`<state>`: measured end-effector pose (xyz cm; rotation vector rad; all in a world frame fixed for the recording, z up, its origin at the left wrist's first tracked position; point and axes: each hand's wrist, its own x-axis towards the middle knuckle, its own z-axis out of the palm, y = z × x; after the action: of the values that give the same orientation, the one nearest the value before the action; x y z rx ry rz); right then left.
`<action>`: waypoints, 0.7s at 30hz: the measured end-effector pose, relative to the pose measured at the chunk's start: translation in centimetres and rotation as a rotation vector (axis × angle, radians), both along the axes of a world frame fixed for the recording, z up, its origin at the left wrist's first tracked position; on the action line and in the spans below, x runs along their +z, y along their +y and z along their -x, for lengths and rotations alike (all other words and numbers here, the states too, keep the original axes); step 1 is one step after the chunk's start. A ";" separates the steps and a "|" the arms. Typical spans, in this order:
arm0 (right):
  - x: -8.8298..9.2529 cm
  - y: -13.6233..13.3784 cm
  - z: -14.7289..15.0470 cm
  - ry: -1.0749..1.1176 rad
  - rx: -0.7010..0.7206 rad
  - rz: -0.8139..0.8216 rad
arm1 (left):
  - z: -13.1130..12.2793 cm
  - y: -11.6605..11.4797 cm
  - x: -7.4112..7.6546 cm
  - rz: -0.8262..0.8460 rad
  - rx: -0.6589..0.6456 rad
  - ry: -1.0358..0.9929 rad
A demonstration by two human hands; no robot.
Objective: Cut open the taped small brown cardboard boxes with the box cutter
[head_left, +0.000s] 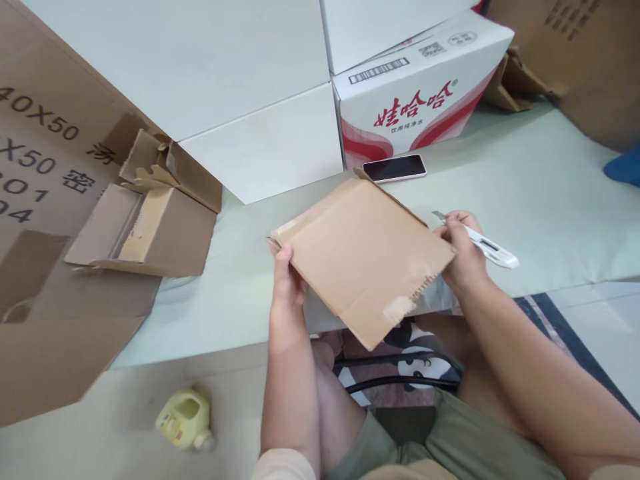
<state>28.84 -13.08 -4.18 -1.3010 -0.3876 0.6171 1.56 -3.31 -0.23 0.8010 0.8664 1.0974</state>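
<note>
A brown cardboard box (367, 243), folded nearly flat, tilts in front of me over the table's near edge. Torn paper and a ragged patch mark its lower right corner. My left hand (289, 280) grips its left edge, thumb on the near face and fingers behind. My right hand (463, 250) is at the box's right corner, closed around a white utility knife (493, 248). The knife's blade is out and points left, while its handle end points right. Some right-hand fingers are hidden behind the box.
A phone (395, 167) lies behind the box on the pale green tablecloth (550, 220). White cartons (410, 113) stand at the back. Small opened cardboard boxes (170, 227) sit left beside a large brown carton (50, 267). A yellow jug (185, 418) is on the floor.
</note>
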 end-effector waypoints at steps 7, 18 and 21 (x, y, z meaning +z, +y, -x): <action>-0.4 -0.7 2.5 -0.211 0.246 -0.067 | -0.8 0.4 0.2 0.025 0.121 0.007; -1.2 -0.9 0.0 -0.319 0.107 -0.007 | 0.6 0.1 0.8 0.079 -0.023 0.036; -0.7 -1.1 0.0 -0.321 0.182 0.042 | 0.7 0.1 0.6 0.069 -0.028 0.067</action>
<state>28.89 -14.20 -4.89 -1.4186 -0.7670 0.5705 0.86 -3.20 0.40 0.7937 0.9415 1.0152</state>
